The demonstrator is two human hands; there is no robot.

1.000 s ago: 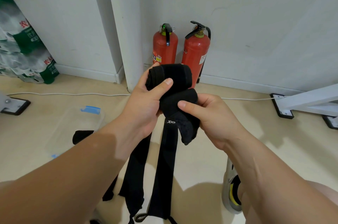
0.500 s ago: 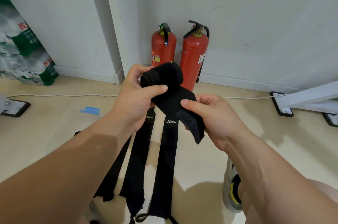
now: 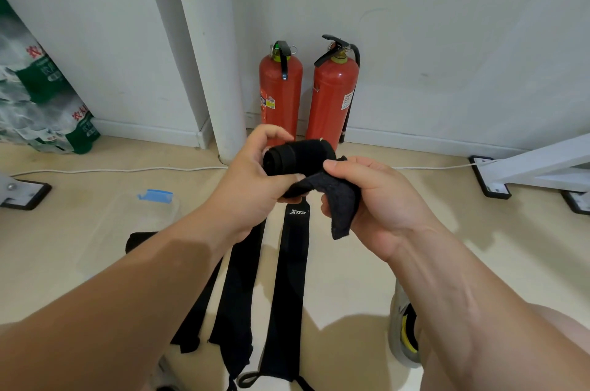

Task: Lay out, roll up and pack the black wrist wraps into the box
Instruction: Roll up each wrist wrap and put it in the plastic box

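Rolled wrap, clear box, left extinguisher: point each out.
rolled wrap (image 3: 297, 157), head view, middle of the roll.
clear box (image 3: 127, 218), head view, translucent top near the blue clip.
left extinguisher (image 3: 280, 96), head view, red cylinder.

White walls (image 3: 447, 23), beige floor (image 3: 431, 231), 2 red fire extinguishers (image 3: 281, 90) beside a white pillar (image 3: 204, 39).

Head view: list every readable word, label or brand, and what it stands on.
"XTEP": white logo on the flat wrist wrap on the floor.
Red characters on the bottled-water packs: too blurred to read.
Labels on both fire extinguishers: too small to read.
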